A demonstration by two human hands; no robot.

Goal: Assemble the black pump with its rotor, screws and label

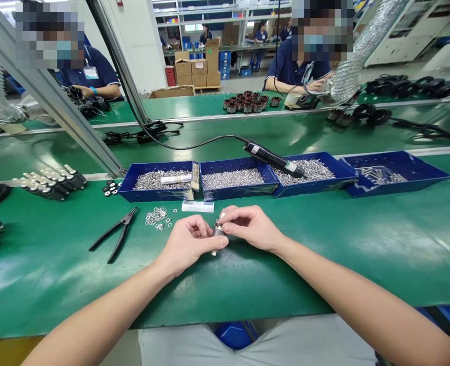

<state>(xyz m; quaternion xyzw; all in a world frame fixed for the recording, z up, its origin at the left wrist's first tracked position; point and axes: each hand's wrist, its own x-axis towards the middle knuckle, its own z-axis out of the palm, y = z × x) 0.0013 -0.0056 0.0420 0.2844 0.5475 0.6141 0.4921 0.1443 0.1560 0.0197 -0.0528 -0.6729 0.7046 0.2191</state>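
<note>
My left hand [190, 241] is closed around a small dark cylindrical part [218, 231] with a metallic collar and a pale tip at its lower end. At its upper end, the thumb and fingers of my right hand [250, 226] are pinched; whatever tiny piece they hold there is too small to make out. To the left of my left hand lies a loose pile of small metal retaining rings [156, 216]. Black-handled pliers [119, 231] rest further left, jaws pointing away from me. Just beyond my hands is a white folded strip [197, 206].
Blue bins of screws [160, 194] and small metal pieces [234, 179] line the back, with a corded electric screwdriver [274, 158] laid across two. Black parts with white shafts [53, 183] stand at left. Co-workers [95, 76] sit beyond a metal frame post [68, 109].
</note>
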